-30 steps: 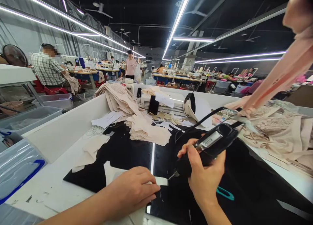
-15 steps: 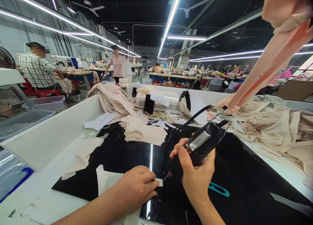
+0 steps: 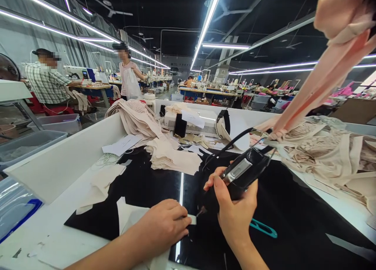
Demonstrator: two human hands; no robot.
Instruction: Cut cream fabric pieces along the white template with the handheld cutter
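My right hand is wrapped round a black corded hand tool, its metal tip pointing down at the edge of a small pale strip on the black work surface. My left hand lies with curled fingers on that strip and on a white fabric piece, pinning them down. The tool's black cable runs back toward the far side of the table.
Stacks of beige fabric pieces and a heap of beige garments cover the table's far side. Teal snips lie right of my wrist. A white machine stands at the back. Another person's hand holds up pink fabric at upper right. Plastic bins stand left.
The view shifted slightly left. My hands stay on the strip and the tool with hardly any movement. A person in pink in the background walked closer along the aisle.
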